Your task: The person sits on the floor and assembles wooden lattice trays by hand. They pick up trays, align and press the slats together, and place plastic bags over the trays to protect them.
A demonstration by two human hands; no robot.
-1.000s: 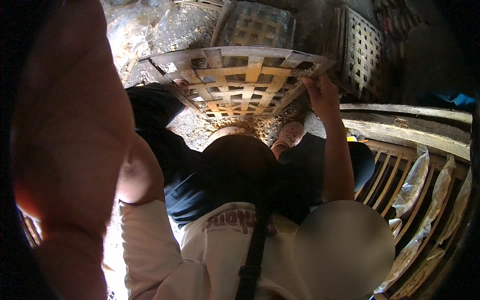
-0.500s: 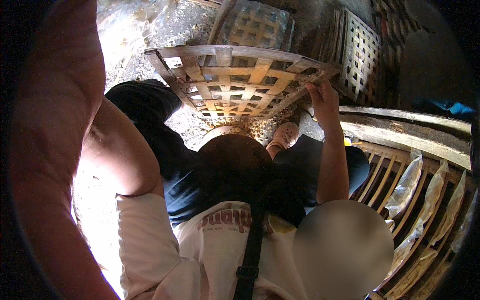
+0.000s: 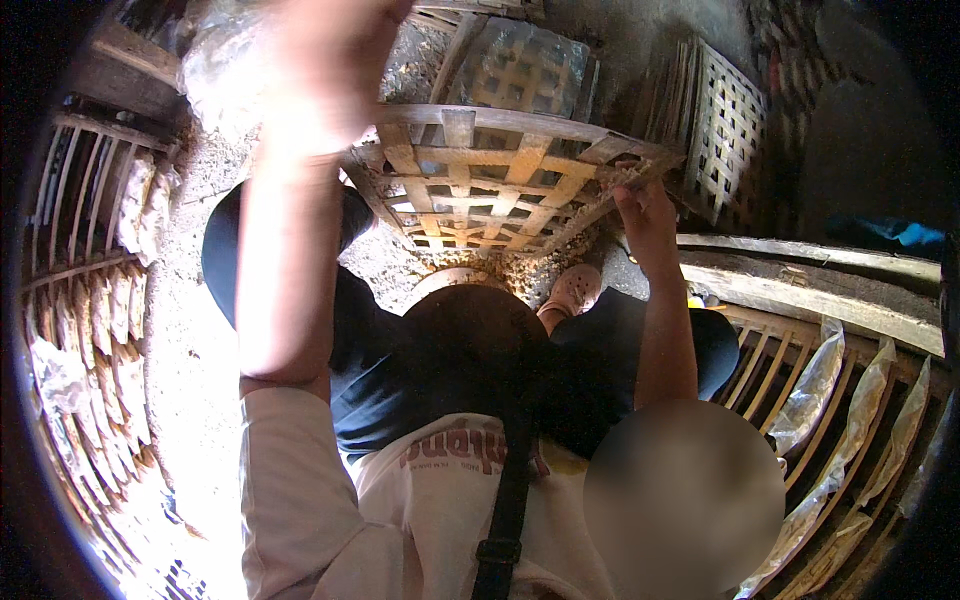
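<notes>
A tray woven from flat wooden strips (image 3: 485,172) stands tilted in front of my lap, with brown crumbs along its right edge. My right hand (image 3: 650,222) pinches that right edge between thumb and fingers. Raised over the tray's far left corner is my left hand (image 3: 325,85), blurred and washed out by light; its fingers do not show clearly, nor whether it touches the tray. Between my legs a round brown object (image 3: 470,312) sits below the tray's near edge.
Beyond the tray leans a plastic-covered lattice panel (image 3: 520,65), with stacked lattice panels (image 3: 730,115) to its right. Slatted racks hold clear plastic bags (image 3: 812,388) on the right and pale packets (image 3: 110,310) on the left. A wooden beam (image 3: 820,290) runs along the right.
My left arm has swung from the far left up and inward to the tray's far left corner, uncovering the left rack. My right hand keeps its hold; the tray has shifted slightly.
</notes>
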